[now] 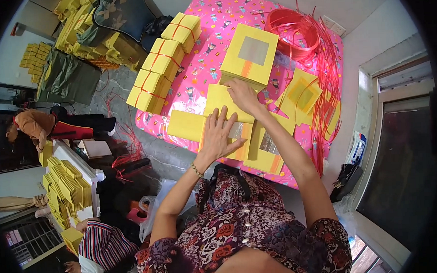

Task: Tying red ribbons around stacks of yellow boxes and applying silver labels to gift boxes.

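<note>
Fingers of the left hand (pixel 219 139) are spread without grip on yellow paper (pixel 217 96) over the pink cover (pixel 208 63), those of the right hand (pixel 244 95) bent at its far edge, their hold hidden.

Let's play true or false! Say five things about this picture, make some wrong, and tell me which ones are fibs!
1. The cloth is pink. True.
2. The left hand is a fist. False: the left hand lies on yellow paper with its fingers spread.
3. A bracelet is on the left wrist. True.
4. The red coil is on the floor. False: the red coil lies on the cloth.
5. The tied bundles have blue straps. False: the straps on the tied bundles are red.
</note>
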### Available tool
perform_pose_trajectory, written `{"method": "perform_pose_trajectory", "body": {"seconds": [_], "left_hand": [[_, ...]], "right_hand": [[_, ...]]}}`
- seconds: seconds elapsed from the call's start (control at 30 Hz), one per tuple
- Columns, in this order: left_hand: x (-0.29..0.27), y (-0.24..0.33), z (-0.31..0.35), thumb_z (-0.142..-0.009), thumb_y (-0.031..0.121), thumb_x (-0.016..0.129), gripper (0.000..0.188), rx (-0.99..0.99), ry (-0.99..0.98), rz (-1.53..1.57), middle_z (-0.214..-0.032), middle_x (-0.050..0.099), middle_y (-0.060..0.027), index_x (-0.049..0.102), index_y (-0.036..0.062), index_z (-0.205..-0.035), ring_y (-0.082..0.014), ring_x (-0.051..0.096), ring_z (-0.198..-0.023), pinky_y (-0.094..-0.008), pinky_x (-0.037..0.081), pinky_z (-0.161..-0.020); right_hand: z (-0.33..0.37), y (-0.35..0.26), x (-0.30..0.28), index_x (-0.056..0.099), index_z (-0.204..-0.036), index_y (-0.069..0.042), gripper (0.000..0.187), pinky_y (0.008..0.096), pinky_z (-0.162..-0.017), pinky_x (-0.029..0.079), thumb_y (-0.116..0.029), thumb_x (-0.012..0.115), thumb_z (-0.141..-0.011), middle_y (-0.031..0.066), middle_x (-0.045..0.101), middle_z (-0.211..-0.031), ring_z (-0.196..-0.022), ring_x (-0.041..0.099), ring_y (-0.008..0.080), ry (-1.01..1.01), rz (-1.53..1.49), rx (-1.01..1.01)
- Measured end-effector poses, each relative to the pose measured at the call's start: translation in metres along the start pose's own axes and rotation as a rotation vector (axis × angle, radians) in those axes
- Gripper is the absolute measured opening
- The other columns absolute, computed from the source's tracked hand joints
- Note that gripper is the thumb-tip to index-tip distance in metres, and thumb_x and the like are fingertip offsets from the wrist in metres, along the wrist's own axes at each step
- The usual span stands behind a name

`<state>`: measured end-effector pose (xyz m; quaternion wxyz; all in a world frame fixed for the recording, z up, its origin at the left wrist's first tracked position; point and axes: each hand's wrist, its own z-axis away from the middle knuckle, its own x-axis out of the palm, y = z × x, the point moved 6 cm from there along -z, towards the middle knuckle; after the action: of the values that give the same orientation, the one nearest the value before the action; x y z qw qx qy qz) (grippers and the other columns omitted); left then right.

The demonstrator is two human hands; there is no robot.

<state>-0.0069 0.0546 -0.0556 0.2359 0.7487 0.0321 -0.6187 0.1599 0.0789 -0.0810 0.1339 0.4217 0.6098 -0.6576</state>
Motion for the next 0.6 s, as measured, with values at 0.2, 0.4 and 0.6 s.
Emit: {"method": "perform_pose_trajectory", "body": {"seconds": [0.2,0.4,0.6], "left_hand": [[0.003,-0.001,0.001,-0.079,0.063,0.064,0.083,0.035,-0.001,0.031,-0.144,0.038,-0.0274,0.049,0.0105,-0.142,-0.0485,0.032,-0.134,-0.0576,0.027,-0.111],[0.000,-0.002,0.003,-0.077,0.061,0.066,0.083,0.017,0.003,0.076,-0.134,0.043,-0.0268,0.050,0.0118,-0.142,-0.0481,0.032,-0.134,-0.0570,0.028,-0.111],[-0.002,0.000,0.003,-0.074,0.057,0.072,0.082,0.027,0.047,0.056,-0.131,0.045,-0.0249,0.051,0.0129,-0.140,-0.0479,0.035,-0.130,-0.0552,0.033,-0.109]], "right_hand": [[0.001,0.001,-0.001,0.064,-0.116,-0.006,0.027,0.0459,-0.092,0.048,-0.014,0.058,-0.092,0.0140,0.062,-0.111,-0.104,0.060,0.0345,0.000,0.005,-0.012],[0.056,-0.035,-0.024,0.062,-0.120,-0.005,0.035,0.0469,-0.102,0.041,-0.010,0.065,-0.086,0.0136,0.058,-0.122,-0.116,0.054,0.0333,0.262,0.122,-0.282],[0.143,-0.009,-0.002,0.044,-0.144,-0.007,0.063,0.0581,-0.118,0.019,-0.020,0.066,-0.087,0.0119,0.044,-0.148,-0.142,0.035,0.0323,-0.014,0.189,-0.319]]}}
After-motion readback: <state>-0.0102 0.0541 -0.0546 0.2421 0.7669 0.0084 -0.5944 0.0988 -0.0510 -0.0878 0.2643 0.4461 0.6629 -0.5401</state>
